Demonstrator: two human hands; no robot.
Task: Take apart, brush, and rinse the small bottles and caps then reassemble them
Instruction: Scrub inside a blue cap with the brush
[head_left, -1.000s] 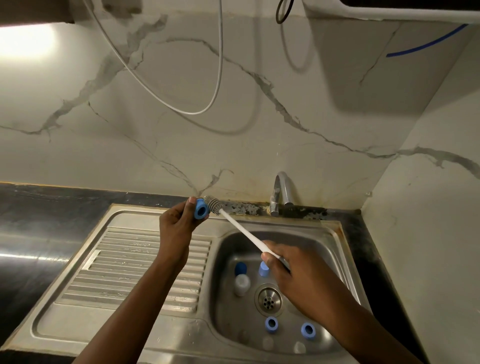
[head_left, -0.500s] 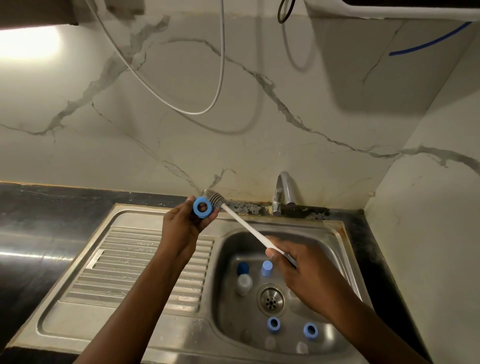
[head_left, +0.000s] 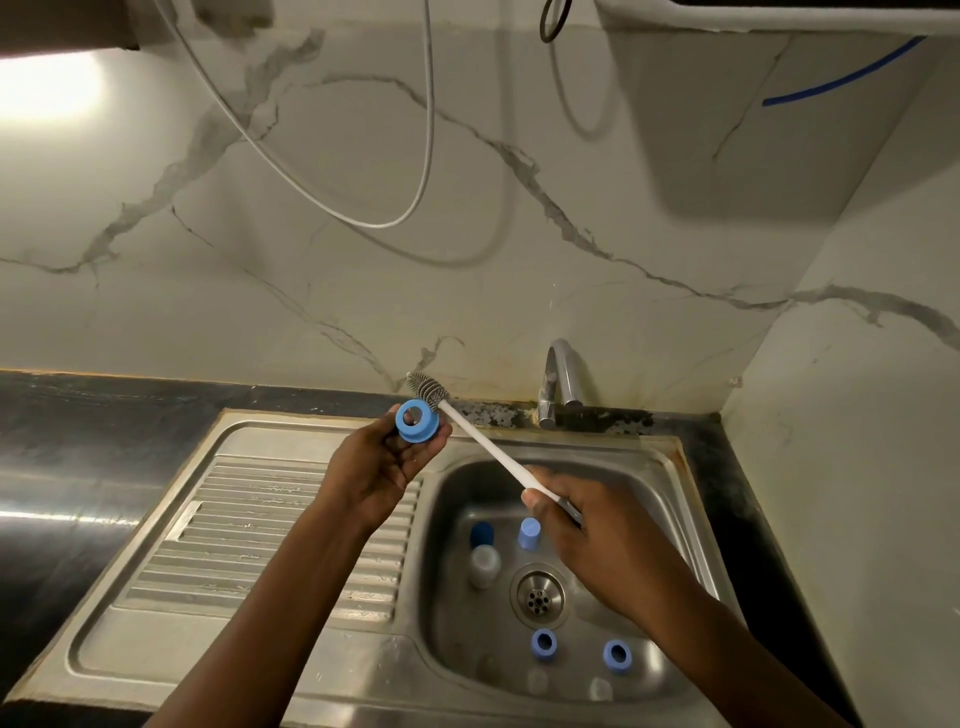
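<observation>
L hand pinches a blue cap betw. thumb and fingertips, its open bore turned toward the camera; R hand is curled tight round the near end of the brush, white handle running far and left out of the fist; the grey bristle head sits just far of the cap at its rim, outside the bore; touching or a hair apart, can't tell. Both hands are raised over the join of drainboard and sink basin. In the basin, left of the drain, a small clear bottle w/ a dark blue top at its far end; just right of it a pale blue piece, close by the R thumb; on the near floor a near-left ring and a near-right ring, both blue, bores up, well apart from the hands; faint clear shapes at the near wall, too dim to name. Tap at the far rim; black counter to the left; marble wall beyond w/ a white cable looping down it.
</observation>
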